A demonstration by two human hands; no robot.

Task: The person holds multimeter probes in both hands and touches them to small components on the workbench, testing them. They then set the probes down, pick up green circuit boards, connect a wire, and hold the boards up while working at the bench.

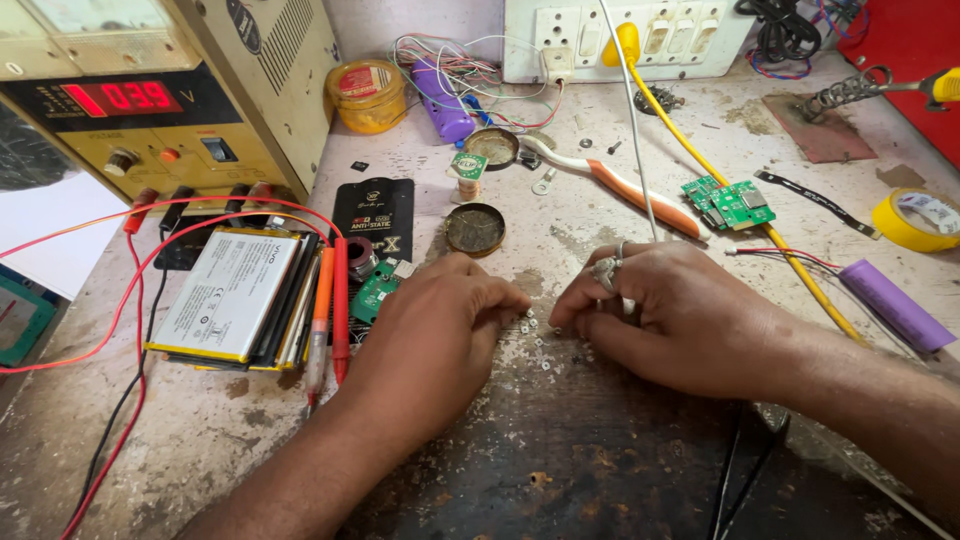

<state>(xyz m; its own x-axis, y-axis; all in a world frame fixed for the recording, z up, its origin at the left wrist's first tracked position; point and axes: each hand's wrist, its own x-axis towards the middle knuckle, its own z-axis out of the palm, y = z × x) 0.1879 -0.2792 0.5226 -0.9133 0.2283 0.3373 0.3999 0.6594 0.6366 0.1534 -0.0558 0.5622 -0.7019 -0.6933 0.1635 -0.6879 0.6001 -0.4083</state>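
Item, far left: a bench power supply with a lit red readout, from which red and black leads are trailed across the worn surface. Beside it, a stack of flat phone batteries with two probes laid along its right edge; a short is judged possible if the stack or probe tips are nudged by the left forearm. Centre: the left hand, fingers curled down and pinched at tiny pale components scattered on the surface between both hands; whether one is gripped cannot be told. The right hand, ringed, fingers likewise curled onto the same scatter. The parts are judged easily flicked away or lost. Right: a green circuit board, a purple cell, and a soldering iron in its stand.
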